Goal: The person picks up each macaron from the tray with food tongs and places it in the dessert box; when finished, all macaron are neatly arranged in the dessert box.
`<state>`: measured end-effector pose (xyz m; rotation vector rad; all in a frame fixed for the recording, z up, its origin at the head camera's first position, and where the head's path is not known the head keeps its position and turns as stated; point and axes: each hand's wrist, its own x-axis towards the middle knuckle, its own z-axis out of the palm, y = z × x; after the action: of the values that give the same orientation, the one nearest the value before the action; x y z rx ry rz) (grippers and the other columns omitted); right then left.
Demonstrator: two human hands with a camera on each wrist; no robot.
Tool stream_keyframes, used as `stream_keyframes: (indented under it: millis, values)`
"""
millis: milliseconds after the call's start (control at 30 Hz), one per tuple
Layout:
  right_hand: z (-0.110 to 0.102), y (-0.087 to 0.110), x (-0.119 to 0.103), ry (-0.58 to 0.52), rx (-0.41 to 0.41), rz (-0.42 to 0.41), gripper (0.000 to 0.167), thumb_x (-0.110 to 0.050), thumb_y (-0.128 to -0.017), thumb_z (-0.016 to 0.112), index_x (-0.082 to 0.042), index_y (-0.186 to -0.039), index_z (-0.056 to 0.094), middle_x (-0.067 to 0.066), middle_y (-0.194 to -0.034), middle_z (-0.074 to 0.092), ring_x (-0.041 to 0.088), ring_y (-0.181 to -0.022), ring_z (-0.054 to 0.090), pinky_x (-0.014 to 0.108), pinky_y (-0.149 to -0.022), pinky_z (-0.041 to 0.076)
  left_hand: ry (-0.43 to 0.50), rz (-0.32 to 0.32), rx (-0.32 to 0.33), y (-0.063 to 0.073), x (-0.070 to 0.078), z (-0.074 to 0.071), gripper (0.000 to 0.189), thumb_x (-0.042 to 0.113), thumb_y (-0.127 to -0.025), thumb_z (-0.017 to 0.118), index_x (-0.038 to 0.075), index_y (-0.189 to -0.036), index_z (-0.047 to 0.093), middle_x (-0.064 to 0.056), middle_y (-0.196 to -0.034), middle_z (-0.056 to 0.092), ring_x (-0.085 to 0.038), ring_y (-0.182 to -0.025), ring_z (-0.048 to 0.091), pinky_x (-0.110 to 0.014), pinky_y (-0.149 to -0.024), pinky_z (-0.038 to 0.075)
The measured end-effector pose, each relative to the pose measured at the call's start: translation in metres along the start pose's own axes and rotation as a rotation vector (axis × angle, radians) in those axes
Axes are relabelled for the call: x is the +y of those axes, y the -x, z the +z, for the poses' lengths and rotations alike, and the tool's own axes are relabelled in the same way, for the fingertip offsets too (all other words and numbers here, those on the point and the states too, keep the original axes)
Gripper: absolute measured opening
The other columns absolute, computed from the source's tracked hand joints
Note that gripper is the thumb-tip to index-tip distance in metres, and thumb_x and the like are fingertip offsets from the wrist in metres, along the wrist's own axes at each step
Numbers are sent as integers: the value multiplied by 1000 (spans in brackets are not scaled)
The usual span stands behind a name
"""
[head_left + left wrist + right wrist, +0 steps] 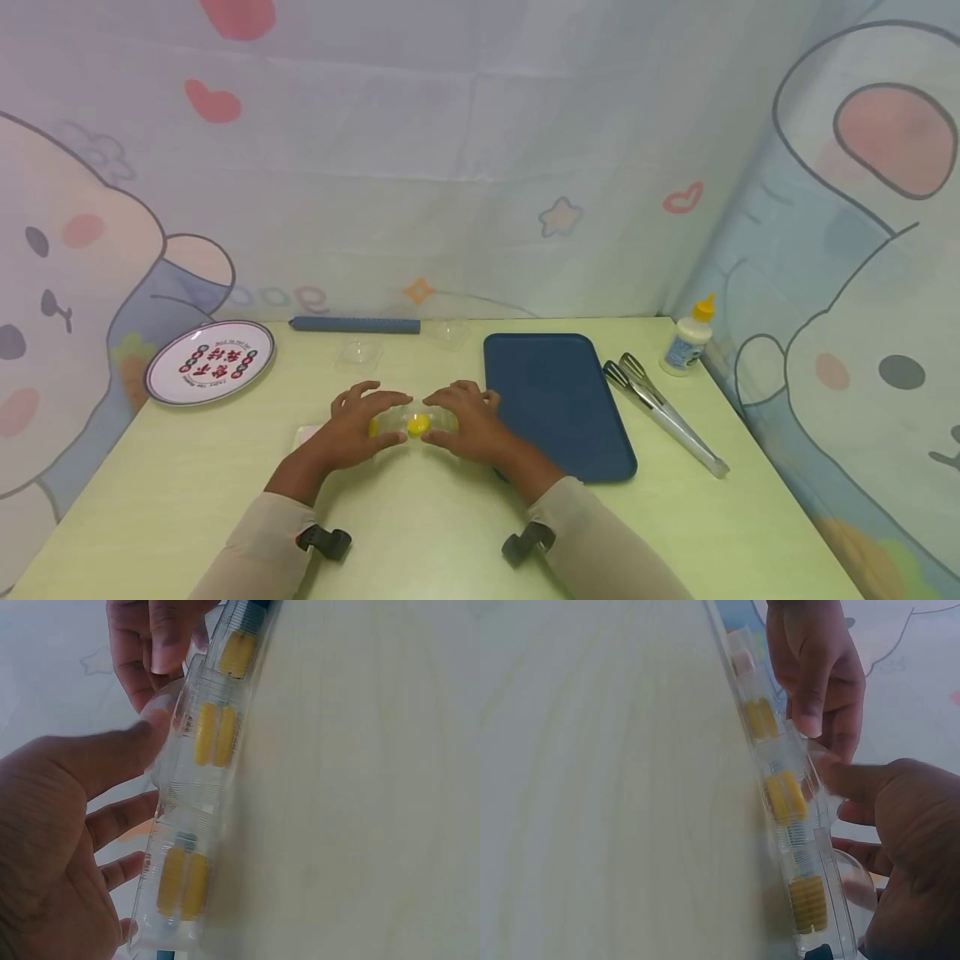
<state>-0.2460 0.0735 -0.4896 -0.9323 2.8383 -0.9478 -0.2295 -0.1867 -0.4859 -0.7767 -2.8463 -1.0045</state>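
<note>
My left hand (356,427) and right hand (468,421) hold a small clear plastic box from both sides, thumbs at the near edge and index fingers at the far edge. Inside this box sits a yellow macaron-like round (418,426). The left wrist view shows the box (206,739) in a row with other clear boxes, each with yellow rounds in it. Part of a yellow round shows beside my left fingers. Further left, a box with something pale pink (742,664) ends the row in the right wrist view. My hands partly hide the row in the head view.
A dark blue tray (558,408) lies right of my right hand, with metal tongs (671,421) beside it. A yellow-capped white bottle (687,343) stands at the back right. Behind my hands are a clear box (358,353) and a blue-grey bar (356,325). A plate (212,363) is back left.
</note>
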Motion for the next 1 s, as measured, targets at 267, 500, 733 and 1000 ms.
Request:
stream_keyframes:
  millis: [267,500,733,1000]
  values:
    - [1,-1,0,92,-5,41,53,-41,-100,80,-22,-149,69,1,-154,67,37,-156,41,72,-114,24,-77,-9,-8,0,-4,5,55,29,-102,77,11,-152,64,-14,-155,65,-56,-156,34,-84,-119,11]
    - [0,-1,0,99,-25,72,54,-43,-101,79,-24,-150,69,-2,-156,67,37,-159,39,75,-116,21,-123,-5,-19,-2,-5,7,55,32,-103,75,11,-152,64,-14,-155,66,-56,-155,35,-85,-118,12]
    - [-4,-2,0,61,-41,56,53,-40,-101,79,-21,-149,69,0,-156,66,37,-159,39,78,-115,19,-106,-25,-27,-2,1,4,54,34,-103,75,11,-151,64,-15,-155,64,-56,-155,32,-84,-118,10]
    - [-12,-10,2,-14,-21,39,55,-42,-103,75,-17,-151,66,5,-160,62,33,-155,46,78,-117,18,-131,-65,6,-9,1,-13,60,37,-104,74,8,-154,59,-21,-160,57,-55,-153,39,-87,-117,15]
